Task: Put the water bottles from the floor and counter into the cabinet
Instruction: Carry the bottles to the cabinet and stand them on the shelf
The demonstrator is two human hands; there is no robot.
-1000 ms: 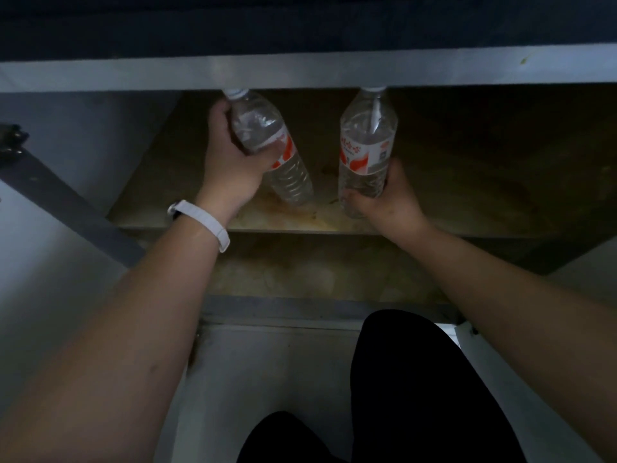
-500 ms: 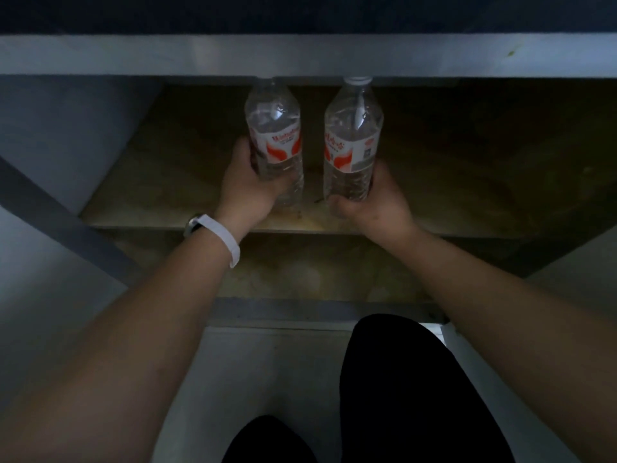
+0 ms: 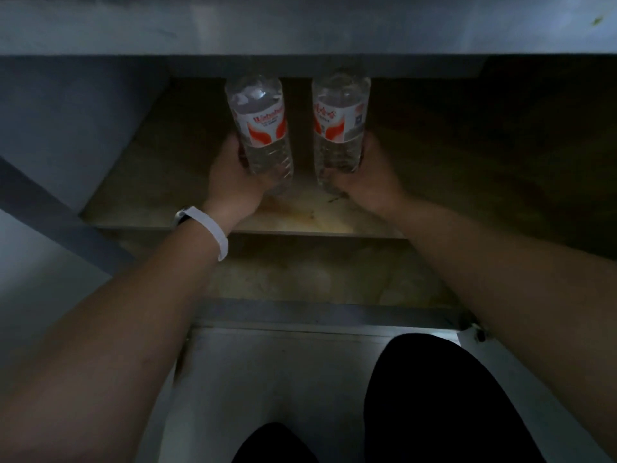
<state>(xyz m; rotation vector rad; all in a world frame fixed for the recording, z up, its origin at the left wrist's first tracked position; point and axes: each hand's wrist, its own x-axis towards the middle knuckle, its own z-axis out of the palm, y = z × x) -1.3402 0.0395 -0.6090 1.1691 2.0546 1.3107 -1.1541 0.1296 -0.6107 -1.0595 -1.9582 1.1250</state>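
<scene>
Two clear water bottles with red and white labels stand side by side inside the open cabinet, on its brown shelf (image 3: 434, 182). My left hand (image 3: 233, 177) grips the lower part of the left bottle (image 3: 262, 128). The base of the right bottle (image 3: 339, 125) is held by my right hand (image 3: 370, 177). Both bottles are upright, a narrow gap between them. Their caps are hidden behind the grey counter edge (image 3: 300, 25) above.
The shelf stretches dark and wide to the right of the bottles. A lower cabinet floor (image 3: 317, 275) shows beneath the shelf edge. A grey open door (image 3: 50, 208) slants at the left. My dark-clad knee (image 3: 434, 396) is at the bottom.
The left bottle went from tilted to upright. Both bottles and hands moved deeper into the cabinet, and the caps slid out of sight behind the counter edge.
</scene>
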